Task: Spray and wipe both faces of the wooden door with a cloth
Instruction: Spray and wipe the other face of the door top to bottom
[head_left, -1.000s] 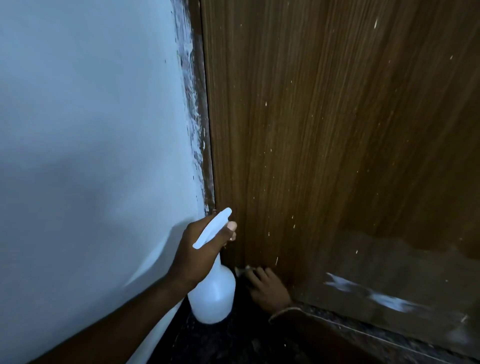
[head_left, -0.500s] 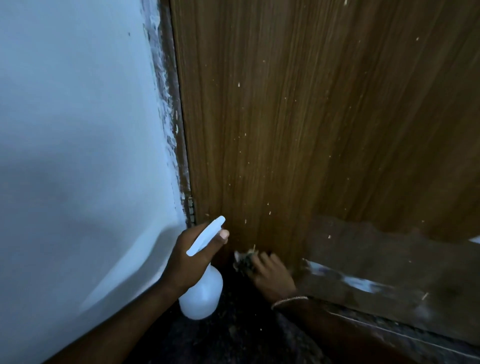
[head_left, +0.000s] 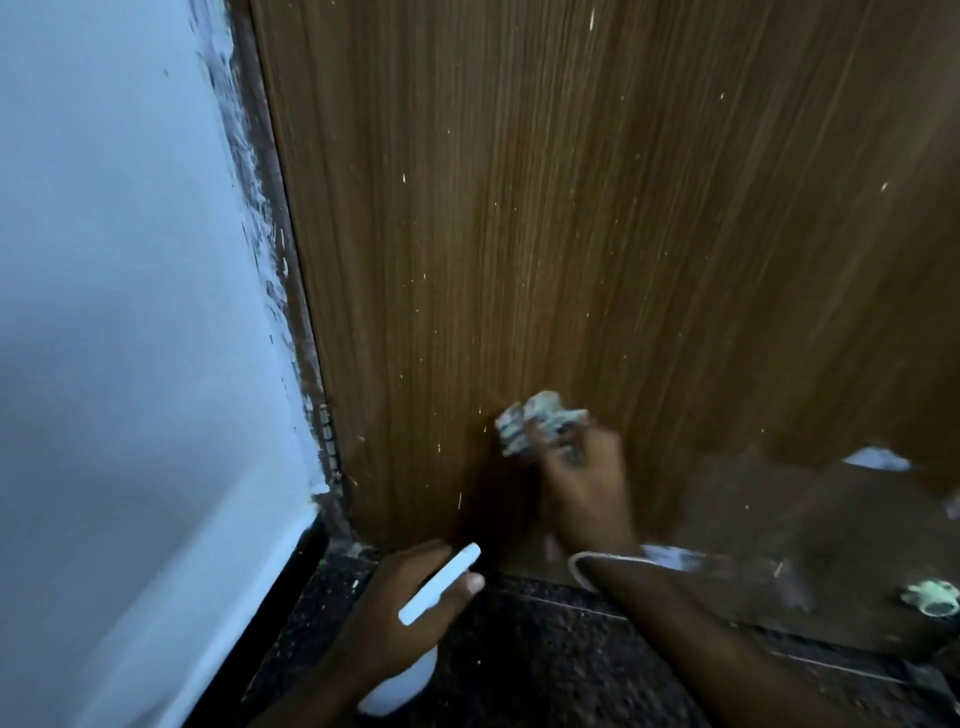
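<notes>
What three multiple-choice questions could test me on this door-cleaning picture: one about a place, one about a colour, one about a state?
1. Where is the cloth?
A. in a bucket
B. at the lower part of the wooden door
C. on a shelf

2. What colour is the spray bottle?
A. white
B. red
C. black

3. What is the left hand doing?
A. hanging idle
B. holding a broom
C. gripping the spray bottle

Answers: 1 B, the right hand holds it bunched against the wood low down; 2 A, its body and trigger show white; 3 C, the fingers curl round its neck.
</notes>
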